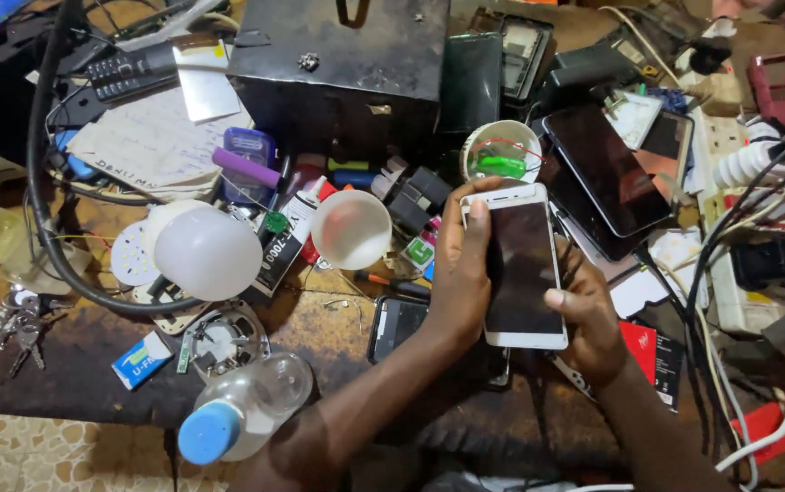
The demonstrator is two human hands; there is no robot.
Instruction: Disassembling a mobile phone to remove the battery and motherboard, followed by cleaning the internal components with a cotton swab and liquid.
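Observation:
Both my hands hold a white smartphone (522, 266) with a dark, unlit screen, upright over the middle of a cluttered workbench. My left hand (459, 264) grips its left edge, the thumb lying on the glass near the top. My right hand (586, 319) wraps the lower right edge from behind, with its thumb on the screen's right side. A small dark phone (396, 324) lies flat on the bench just left of my left wrist.
A black metal box (342, 68) stands at the back. Bulb domes (208, 251), a white cup-shaped shade (351, 228), a plastic bottle (242, 408), keys (15, 328), a dark tablet (607, 169), other phones and tangled cables (729, 273) crowd the bench.

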